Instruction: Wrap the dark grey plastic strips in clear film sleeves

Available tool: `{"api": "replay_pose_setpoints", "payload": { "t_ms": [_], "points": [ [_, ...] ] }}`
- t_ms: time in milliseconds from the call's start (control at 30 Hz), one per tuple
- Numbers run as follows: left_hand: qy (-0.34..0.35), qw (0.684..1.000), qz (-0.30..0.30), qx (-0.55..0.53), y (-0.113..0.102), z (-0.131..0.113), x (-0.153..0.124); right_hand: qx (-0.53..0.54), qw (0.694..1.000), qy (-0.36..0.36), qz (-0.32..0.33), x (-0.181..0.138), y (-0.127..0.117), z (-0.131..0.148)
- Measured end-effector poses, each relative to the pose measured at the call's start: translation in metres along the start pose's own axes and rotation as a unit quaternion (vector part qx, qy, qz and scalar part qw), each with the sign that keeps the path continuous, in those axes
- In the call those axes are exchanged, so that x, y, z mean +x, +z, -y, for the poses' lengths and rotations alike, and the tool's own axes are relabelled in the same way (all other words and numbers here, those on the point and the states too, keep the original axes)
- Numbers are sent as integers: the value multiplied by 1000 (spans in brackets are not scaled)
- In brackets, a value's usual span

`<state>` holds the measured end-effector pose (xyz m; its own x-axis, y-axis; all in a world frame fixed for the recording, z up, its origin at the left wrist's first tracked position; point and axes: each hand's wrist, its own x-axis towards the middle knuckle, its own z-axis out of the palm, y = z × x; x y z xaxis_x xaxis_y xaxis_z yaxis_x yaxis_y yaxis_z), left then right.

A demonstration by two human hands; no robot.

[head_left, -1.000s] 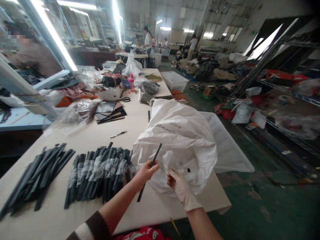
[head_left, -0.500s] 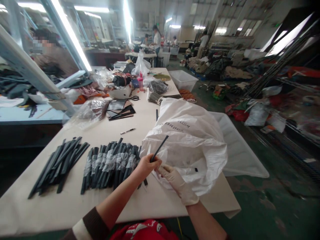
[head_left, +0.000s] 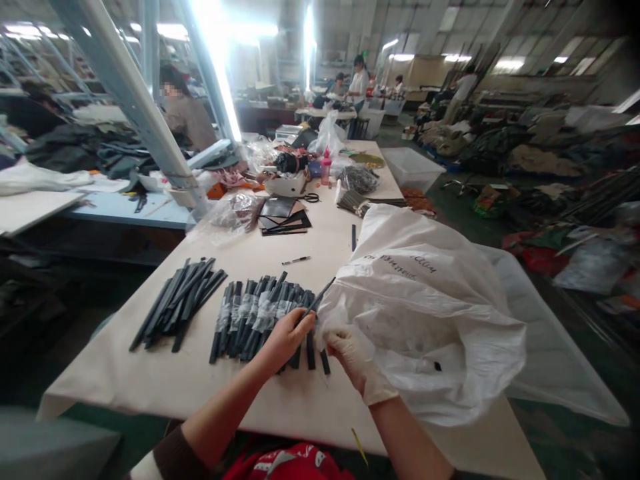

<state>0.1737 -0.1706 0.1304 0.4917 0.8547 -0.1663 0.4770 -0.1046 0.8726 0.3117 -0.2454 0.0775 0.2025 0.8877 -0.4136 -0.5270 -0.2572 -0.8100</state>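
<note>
My left hand (head_left: 287, 337) is closed round a thin black strip (head_left: 320, 298) that slants up to the right. It hovers over the near end of a row of black strips with clear wrapping (head_left: 260, 317). My right hand (head_left: 353, 360), in a pale glove, is closed on the edge of a big white plastic bag (head_left: 425, 313), right beside the left hand. A second pile of bare black strips (head_left: 175, 303) lies further left on the table (head_left: 150, 380).
A pen (head_left: 296, 261), flat black sheets (head_left: 283, 217), scissors, a pink bottle (head_left: 326, 170) and clear bags clutter the far half of the table. A white bin (head_left: 413, 167) stands beyond. People work at distant tables; one sits at left behind a slanted metal post (head_left: 135, 100).
Both hands have come closer together and moved left over the wrapped strips. My head has turned left, so the bag and table sit further right in view.
</note>
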Motion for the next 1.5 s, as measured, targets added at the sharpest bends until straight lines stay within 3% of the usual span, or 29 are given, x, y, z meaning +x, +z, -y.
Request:
{"api": "replay_pose_setpoints", "payload": {
  "t_ms": [133,233,500,700,833,1000,1233,1367,1500],
  "points": [
    [30,994,41,94,-39,19,-32,110,992,-30,-54,13,5,0],
    [47,984,71,154,-59,31,-52,152,987,-27,-52,14,18,3],
    [70,950,42,301,-96,43,-62,82,995,-25,-50,7,54,-2],
    [71,935,41,344,-114,61,-69,-15,1000,15,18,-5,64,-6],
    [87,940,41,328,-117,67,-76,-8,1000,-7,-29,-2,68,-14],
    [110,941,45,318,-114,63,-85,93,990,-17,-106,2,69,-18],
    [121,927,20,354,-103,47,-84,82,995,9,-63,-9,62,-9],
    [98,923,10,371,-85,40,-78,-33,997,-13,-64,-19,64,-12],
    [77,949,24,303,-66,36,-74,-132,991,-34,13,-27,70,-15]
  ]
}}
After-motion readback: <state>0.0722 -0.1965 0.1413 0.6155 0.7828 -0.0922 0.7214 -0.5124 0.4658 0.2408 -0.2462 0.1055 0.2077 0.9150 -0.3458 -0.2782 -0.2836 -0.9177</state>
